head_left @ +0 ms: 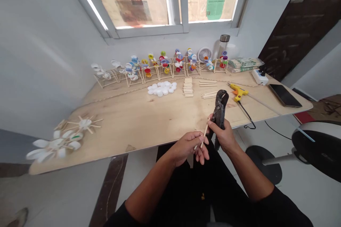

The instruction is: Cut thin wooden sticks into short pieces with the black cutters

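My right hand (223, 136) grips a black hand cutter (219, 108), its hooked jaw pointing up past the table's front edge. Between my two hands slants a thin wooden stick (205, 133); the thumb of my right hand touches its upper end. My left hand (190, 145) pinches the lower part of the sticks, where a second short piece shows beside the first. Beyond the hands lie neat rows of cut sticks (188, 87), with loose sticks (209, 95) to their right. White bottle caps (162, 88) are grouped to the left of the rows.
Several stick frames with colourful cap wheels (162, 62) line the back. A yellow glue gun (239, 92), phone (285, 95) and power strip (259, 77) sit on the right. Cap-and-stick wheels (57, 144) lie at the left front. A black fan (319, 149) stands right of the table.
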Demonstrator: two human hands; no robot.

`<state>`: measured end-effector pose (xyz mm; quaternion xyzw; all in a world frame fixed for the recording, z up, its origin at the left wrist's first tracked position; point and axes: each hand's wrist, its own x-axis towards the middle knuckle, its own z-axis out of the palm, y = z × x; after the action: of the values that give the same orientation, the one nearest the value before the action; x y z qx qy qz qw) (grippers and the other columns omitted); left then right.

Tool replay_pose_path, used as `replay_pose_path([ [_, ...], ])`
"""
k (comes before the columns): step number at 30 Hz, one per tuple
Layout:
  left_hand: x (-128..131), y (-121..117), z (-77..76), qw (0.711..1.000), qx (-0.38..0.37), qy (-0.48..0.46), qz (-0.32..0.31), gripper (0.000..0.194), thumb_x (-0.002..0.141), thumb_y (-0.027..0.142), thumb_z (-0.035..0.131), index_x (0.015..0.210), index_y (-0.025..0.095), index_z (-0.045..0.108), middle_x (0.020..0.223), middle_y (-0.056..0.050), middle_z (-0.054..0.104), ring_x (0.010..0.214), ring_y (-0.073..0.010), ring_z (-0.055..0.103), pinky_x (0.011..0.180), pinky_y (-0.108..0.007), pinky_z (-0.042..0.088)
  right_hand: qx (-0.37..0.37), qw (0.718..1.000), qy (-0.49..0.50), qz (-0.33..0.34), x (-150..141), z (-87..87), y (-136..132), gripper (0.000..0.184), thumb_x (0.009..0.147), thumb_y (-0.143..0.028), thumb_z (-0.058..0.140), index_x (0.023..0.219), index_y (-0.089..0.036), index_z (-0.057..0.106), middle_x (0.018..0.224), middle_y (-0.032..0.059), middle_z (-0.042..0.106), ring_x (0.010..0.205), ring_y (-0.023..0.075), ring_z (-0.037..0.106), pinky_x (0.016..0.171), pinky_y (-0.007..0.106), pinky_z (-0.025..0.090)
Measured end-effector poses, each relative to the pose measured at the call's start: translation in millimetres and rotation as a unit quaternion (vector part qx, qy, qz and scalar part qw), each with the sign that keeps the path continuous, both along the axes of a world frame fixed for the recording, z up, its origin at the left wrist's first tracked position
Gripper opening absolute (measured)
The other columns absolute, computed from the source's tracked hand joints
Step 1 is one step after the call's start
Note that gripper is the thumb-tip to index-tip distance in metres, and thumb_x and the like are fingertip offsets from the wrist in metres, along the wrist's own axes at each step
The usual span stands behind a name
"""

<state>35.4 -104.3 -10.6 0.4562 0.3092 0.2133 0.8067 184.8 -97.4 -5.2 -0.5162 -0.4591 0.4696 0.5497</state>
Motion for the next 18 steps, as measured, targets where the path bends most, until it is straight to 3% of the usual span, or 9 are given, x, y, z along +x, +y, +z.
replay_pose_path([
  [7,3,-11,1.0,0.996,0.001,-0.010,0.092,0.036,0.081,0.047,0.047,0.090,0.013,0.054,0.049,0.002,0.055,0.033,-0.0054,0.040,0.040,-0.019,0.029,0.028,0.999,0.033,-0.015,-9,-6.2,-9,0.022,0.073,-0.035,0.060,0.086,-0.019,0.053,0.053,-0.0062,0.052,0.048,0.0115,0.051,0.053,0.024,0.043],
  [11,6,-17,3.9,0.995,0.005,-0.017,0.097,0.033,0.083,0.045,0.045,0.088,0.014,0.054,0.047,0.005,0.049,0.031,-0.0025,0.028,0.037,-0.017,0.021,0.037,0.998,0.037,-0.027,-10,-7.3,-16,0.021,0.073,-0.034,0.060,0.086,-0.019,0.052,0.053,-0.0065,0.052,0.048,0.0108,0.049,0.053,0.024,0.041],
  [18,3,-23,8.5,0.996,-0.001,-0.017,0.082,0.027,0.084,0.042,0.046,0.084,0.016,0.051,0.045,0.010,0.024,0.035,-0.0029,0.015,0.037,-0.016,0.012,0.049,0.998,0.030,-0.031,-10,-3.7,-25,0.020,0.074,-0.032,0.059,0.087,-0.018,0.053,0.054,-0.0062,0.051,0.050,0.0110,0.049,0.055,0.024,0.041],
])
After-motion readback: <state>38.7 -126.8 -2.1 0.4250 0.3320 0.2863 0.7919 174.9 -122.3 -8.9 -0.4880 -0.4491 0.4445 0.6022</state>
